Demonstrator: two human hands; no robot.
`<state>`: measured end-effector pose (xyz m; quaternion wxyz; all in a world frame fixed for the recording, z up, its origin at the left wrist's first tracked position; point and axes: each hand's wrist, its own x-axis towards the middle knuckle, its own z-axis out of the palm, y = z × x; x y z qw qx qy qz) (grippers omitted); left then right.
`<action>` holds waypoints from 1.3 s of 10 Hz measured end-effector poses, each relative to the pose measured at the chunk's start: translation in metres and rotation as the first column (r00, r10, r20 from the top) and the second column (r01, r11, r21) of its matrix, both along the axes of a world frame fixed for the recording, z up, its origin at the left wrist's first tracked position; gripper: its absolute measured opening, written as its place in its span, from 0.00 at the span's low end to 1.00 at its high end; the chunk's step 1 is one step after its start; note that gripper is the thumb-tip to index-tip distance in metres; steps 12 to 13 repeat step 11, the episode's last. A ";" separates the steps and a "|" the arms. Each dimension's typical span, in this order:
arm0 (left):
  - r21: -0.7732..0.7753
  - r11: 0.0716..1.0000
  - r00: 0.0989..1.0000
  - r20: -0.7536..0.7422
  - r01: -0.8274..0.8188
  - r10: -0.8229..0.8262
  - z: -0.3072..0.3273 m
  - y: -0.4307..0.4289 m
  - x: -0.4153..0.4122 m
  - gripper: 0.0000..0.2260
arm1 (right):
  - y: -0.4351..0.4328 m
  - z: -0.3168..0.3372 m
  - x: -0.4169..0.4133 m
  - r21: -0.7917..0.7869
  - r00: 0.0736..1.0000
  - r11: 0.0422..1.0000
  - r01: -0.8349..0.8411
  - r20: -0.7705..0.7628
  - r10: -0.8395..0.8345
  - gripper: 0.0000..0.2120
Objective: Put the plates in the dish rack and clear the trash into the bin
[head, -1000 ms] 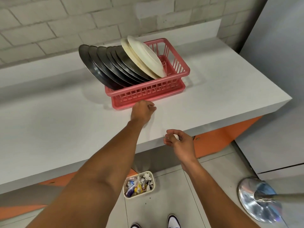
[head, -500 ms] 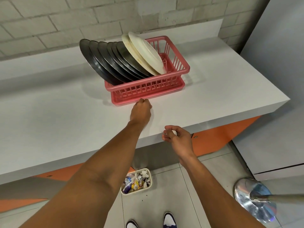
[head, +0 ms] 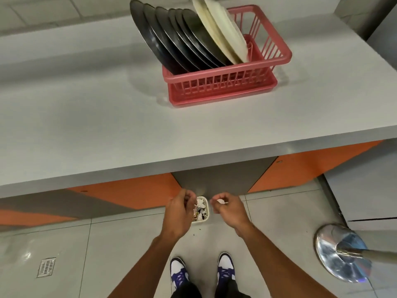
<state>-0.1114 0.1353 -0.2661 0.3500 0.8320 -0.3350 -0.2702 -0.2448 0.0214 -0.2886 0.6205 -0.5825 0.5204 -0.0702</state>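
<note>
A pink dish rack [head: 223, 82] stands on the grey counter [head: 86, 125], filled with several black plates [head: 171, 39] and two cream plates [head: 223, 33] leaning on edge. On the floor below the counter's edge sits a small cream bin [head: 203, 219] full of wrappers. My left hand [head: 179, 211] hovers over the bin's left side, fingers pinched on a small scrap of trash [head: 196, 206]. My right hand [head: 228, 208] is just right of the bin, fingers curled on a small white scrap [head: 221, 201].
The counter front has orange and grey panels [head: 300, 168]. A shiny metal stand base [head: 341, 254] sits on the floor at right. A floor drain [head: 46, 267] is at lower left. My two shoes [head: 202, 272] stand just before the bin.
Both hands dropped from the counter, near the rack, down to the bin on the floor. The view tilted downward, so the rack now sits near the top.
</note>
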 end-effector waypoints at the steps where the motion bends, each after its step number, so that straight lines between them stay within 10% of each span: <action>1: 0.139 0.989 0.999 -0.009 -0.047 0.049 -0.064 0.023 0.018 0.07 | 0.010 -0.054 0.009 -0.046 0.996 0.999 -0.029 -0.090 0.024 0.07; 4: 0.431 0.898 0.976 -0.138 -0.091 0.166 -0.322 0.058 0.080 0.05 | 0.012 -0.259 0.055 -0.100 0.913 0.952 -0.290 -0.328 0.243 0.06; 8: 0.527 0.847 0.987 -0.087 -0.071 0.137 -0.489 0.025 0.095 0.09 | 0.011 -0.445 0.115 -0.122 0.898 0.952 -0.282 -0.384 0.217 0.11; 13: 0.483 0.870 0.972 -0.141 -0.097 0.187 -0.430 0.022 0.089 0.13 | 0.006 -0.418 0.111 -0.098 0.887 0.943 -0.317 -0.383 0.259 0.11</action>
